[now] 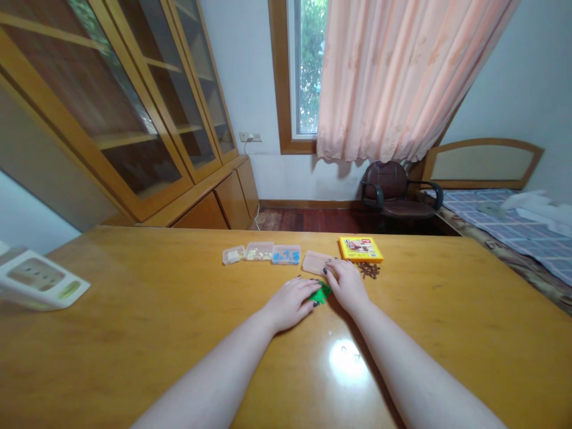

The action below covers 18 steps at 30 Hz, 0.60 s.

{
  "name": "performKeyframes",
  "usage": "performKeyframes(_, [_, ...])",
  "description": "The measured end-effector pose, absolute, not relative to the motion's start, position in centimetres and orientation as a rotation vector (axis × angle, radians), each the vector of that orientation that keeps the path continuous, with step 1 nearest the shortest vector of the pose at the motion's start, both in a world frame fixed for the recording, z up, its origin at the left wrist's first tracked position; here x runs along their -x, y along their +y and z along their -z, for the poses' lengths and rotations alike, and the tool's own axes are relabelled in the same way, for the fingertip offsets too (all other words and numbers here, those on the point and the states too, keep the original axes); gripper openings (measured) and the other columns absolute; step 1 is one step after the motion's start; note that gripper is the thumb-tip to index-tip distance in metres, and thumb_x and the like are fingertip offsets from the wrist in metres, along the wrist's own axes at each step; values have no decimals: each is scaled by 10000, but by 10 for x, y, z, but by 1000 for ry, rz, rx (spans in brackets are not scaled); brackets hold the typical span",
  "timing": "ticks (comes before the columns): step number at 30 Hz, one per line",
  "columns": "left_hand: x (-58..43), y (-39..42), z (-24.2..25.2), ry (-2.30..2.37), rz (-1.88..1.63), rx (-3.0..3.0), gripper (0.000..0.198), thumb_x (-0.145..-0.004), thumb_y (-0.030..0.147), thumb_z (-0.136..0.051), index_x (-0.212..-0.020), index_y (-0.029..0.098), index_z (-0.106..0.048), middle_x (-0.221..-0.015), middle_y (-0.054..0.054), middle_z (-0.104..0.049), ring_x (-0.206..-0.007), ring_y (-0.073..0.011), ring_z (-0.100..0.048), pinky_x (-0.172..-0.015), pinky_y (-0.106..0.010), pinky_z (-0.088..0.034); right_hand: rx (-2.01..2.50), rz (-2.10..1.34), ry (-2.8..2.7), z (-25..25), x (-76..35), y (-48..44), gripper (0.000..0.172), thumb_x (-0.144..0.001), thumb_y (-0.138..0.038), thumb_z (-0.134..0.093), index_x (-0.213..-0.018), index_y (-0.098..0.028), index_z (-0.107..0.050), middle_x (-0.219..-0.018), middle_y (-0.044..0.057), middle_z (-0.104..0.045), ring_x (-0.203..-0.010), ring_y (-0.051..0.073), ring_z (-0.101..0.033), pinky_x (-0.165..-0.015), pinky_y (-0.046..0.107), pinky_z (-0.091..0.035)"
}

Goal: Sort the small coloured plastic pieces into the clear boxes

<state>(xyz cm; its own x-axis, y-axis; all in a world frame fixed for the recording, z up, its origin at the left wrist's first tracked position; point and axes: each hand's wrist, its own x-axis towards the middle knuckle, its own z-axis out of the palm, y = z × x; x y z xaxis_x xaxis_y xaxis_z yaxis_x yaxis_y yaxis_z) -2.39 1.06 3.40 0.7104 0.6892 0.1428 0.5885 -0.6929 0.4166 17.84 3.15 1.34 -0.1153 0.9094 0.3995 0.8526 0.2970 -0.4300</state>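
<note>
On the table, my left hand [290,302] is closed around a small heap of bright green pieces [319,295], thumb on the near side and fingers on the far side. The exact shape of these pieces is too small to tell. My right hand [347,285] lies palm down just to the right of the heap. Its fingers are apart and reach over the right end of a shallow clear plastic box [313,262]; its thumb is hidden. Part of the green heap sits beneath the right hand's edge.
Left of the clear box stand boxes with blue pieces [286,256], cream pieces [259,252] and whitish pieces [233,256]. A yellow box [361,249] and loose brown pieces [369,270] lie to the right. A white appliance [42,279] stands at the table's left.
</note>
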Motion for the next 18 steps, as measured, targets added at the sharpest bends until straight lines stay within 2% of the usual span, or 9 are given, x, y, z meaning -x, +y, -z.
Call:
performKeyframes(3, [26,15,-29,1208,-551,-2503,407,-875,305,-453,-1270,221,-495,-1333,-65,-501,-1227,-216,-444,-1082,-420,-303,1645,-125,-1973,-6,-179,35,512,-846,-358,-505,-1297,-117,-474,-1376,159,-437,-1286,274,-368,-1067,459,-257])
performKeyframes(5, [27,18,-24,1292,-583,-2460,441,-867,314,-463,-1289,188,-476,-1377,-95,-447,-1259,-240,-408,-1077,-439,-306,1705,-176,-2005,-2,-179,37,576,-833,-361,-530,-1338,-105,-424,-1413,169,-381,-1313,295,-321,-1076,483,-235])
performKeyframes(10, [26,21,-16,1313,-576,-2412,551,-865,345,-466,-1381,190,-347,-1460,-117,-316,-1335,-261,-300,-1098,-474,-253,1644,-273,-2032,-1,-183,41,492,-822,-299,-548,-1282,-133,-492,-1332,136,-489,-1244,251,-421,-1062,407,-305])
performKeyframes(14, [25,21,-14,1281,-550,-2377,615,-866,385,-465,-1416,194,-267,-1495,-122,-232,-1366,-264,-234,-1113,-490,-206,1576,-305,-1961,-2,-184,42,461,-801,-279,-569,-1241,-146,-528,-1266,129,-546,-1186,247,-479,-1030,402,-355])
performKeyframes(18, [28,24,-12,1292,-617,-2345,662,-872,402,-454,-1438,174,-197,-1506,-128,-190,-1381,-241,-195,-1117,-453,-219,1500,-343,-1899,-3,-185,43,303,-852,-216,-458,-1095,-156,-630,-1124,113,-624,-1071,214,-557,-980,378,-410])
